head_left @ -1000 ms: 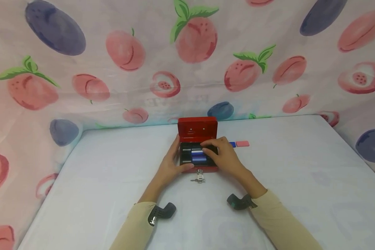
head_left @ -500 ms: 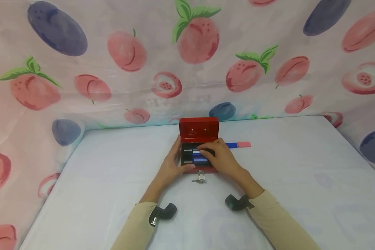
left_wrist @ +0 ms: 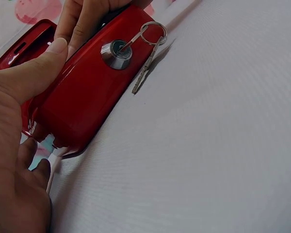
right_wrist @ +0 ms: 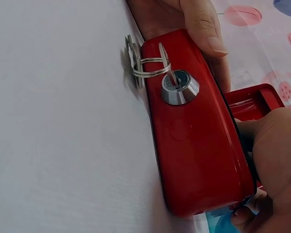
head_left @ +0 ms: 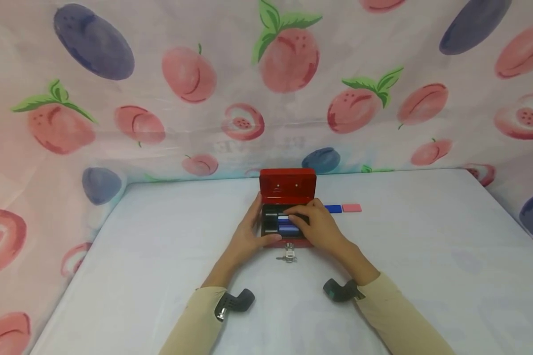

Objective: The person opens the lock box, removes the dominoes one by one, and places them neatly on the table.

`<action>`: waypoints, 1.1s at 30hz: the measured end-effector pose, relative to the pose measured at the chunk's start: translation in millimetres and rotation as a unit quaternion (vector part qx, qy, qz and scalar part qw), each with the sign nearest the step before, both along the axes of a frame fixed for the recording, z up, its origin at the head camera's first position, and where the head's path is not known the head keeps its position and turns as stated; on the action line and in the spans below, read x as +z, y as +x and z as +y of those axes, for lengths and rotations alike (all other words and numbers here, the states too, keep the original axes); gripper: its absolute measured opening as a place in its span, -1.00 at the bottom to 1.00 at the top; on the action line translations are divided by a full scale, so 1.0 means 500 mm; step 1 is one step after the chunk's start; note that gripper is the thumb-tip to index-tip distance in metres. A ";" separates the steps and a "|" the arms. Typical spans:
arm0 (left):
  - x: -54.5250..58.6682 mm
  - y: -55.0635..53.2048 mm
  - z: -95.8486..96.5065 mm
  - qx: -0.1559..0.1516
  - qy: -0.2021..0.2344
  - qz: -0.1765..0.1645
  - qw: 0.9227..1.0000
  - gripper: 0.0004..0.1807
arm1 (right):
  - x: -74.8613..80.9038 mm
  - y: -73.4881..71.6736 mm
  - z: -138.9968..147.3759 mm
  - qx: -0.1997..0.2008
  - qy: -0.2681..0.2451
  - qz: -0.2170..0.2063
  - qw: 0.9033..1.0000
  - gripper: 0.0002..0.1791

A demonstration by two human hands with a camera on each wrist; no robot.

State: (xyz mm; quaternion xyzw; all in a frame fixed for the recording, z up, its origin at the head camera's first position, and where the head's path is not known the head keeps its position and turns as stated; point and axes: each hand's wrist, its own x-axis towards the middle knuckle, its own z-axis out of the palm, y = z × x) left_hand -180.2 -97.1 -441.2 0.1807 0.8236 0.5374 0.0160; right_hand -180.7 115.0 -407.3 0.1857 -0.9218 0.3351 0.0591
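Observation:
An open red cash box [head_left: 287, 186] stands on the table with its lid raised at the back. My left hand [head_left: 246, 235] grips its left end, thumb over the front rim and fingers along the side. Inside, a black tray [head_left: 270, 217] holds blue pieces with pale edges [head_left: 288, 230] in its middle. My right hand [head_left: 323, 228] reaches over the tray's right part. Its thumb and forefinger are close together at the blue pieces; whether they pinch one is hidden. In the left wrist view a key sits in the front lock [left_wrist: 117, 54].
A second key [left_wrist: 141, 74] hangs from the ring at the lock. Right of the box, a blue flat piece [head_left: 334, 209] and a pink one [head_left: 352, 208] lie on the white table [head_left: 426, 256]. A fruit-patterned cloth [head_left: 244, 74] rises behind the table.
My right thumb and forefinger have shifted slightly over the blue pieces. The left hand keeps its grip on the cash box. The whole head view has drifted a little.

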 end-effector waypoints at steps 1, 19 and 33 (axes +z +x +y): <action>-0.001 0.000 0.000 0.000 0.000 0.001 1.000 0.17 | 0.000 0.001 0.000 0.000 0.001 -0.001 1.000 -0.76; -0.006 -0.004 -0.002 -0.002 -0.004 0.006 1.000 0.16 | -0.008 -0.002 -0.002 -0.002 -0.015 0.007 1.000 -0.78; -0.004 -0.004 -0.002 -0.004 -0.004 0.010 1.000 0.16 | -0.007 0.000 -0.002 -0.007 -0.030 -0.007 1.000 -0.79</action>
